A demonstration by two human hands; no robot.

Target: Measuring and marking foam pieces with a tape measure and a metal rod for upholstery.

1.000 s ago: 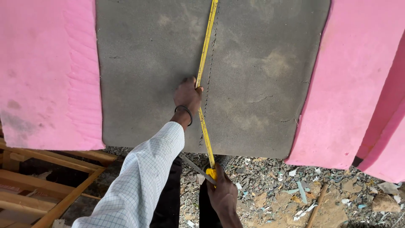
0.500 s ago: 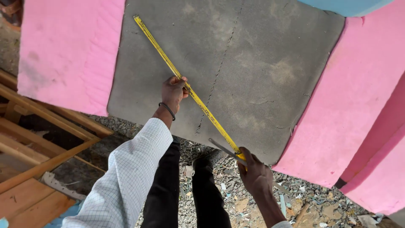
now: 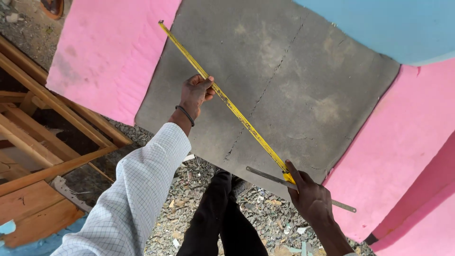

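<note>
The yellow measuring tape (image 3: 237,111) lies stretched diagonally over the grey foam sheet (image 3: 294,90). The left hand (image 3: 196,95) presses it down with closed fingers near the middle; the right hand (image 3: 310,199) pinches its near end together with a thin metal blade (image 3: 270,176). The tape seems light and springy, so it is best held flat at both ends. Compared with half a second earlier, the tape sits a little further right in view.

Left hand (image 3: 196,94) pins yellow tape measure (image 3: 227,102) mid grey foam sheet (image 3: 294,90); right hand (image 3: 310,199) grips tape case (plus thin metal blade (image 3: 265,174)) at sheet's near edge.
</note>
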